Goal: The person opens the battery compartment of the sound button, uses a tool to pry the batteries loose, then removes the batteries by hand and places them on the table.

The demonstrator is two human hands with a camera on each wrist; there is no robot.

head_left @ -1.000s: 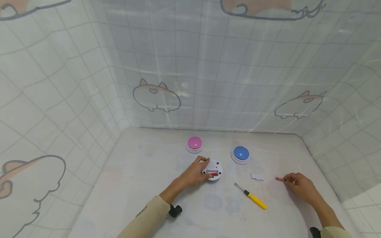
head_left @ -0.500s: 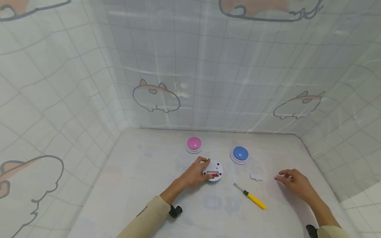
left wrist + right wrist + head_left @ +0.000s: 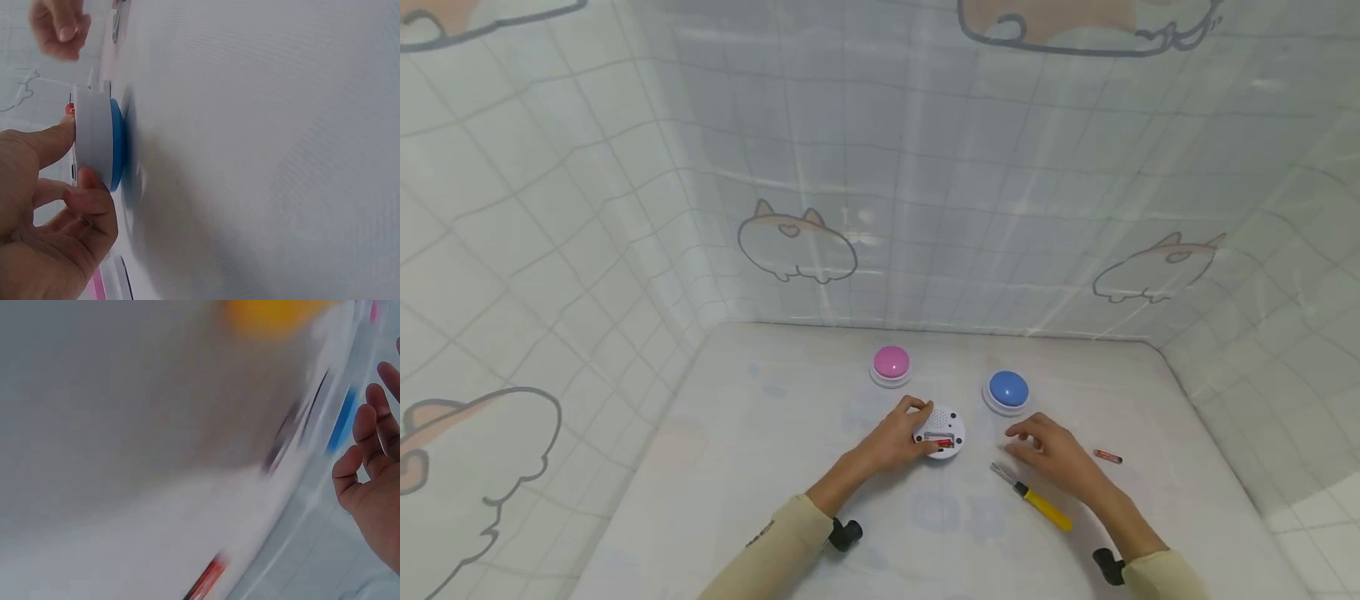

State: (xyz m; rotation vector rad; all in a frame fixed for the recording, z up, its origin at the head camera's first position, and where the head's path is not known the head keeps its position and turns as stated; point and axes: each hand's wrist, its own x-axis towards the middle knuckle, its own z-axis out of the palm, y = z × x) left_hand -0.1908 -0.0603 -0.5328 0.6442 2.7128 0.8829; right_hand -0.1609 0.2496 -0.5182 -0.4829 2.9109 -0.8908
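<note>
"Head view: how many buttons are you counting?"

"Three. A pink button (image 3: 891, 361) and a blue button (image 3: 1008, 389) are standing dome-up; the left hand (image 3: 897, 436) is gripping the overturned button (image 3: 936, 422), nearer the person. One red battery (image 3: 943, 444) is lying in its compartment, one loose battery (image 3: 1108, 457) farther right, and one yellow screwdriver (image 3: 1043, 507) near the right hand (image 3: 1056, 454)."

"Edges?"

"The table (image 3: 737, 467) is meeting the patterned sheet (image 3: 880, 167) behind the buttons. Wide room is stretching left of the left hand."

"Left wrist view?"

"Thumb and fingers are pinching the overturned button's white body; its blue dome (image 3: 117, 147) is facing down."

"Right wrist?"

"The right hand is hovering free, fingers loosely bending."
</note>
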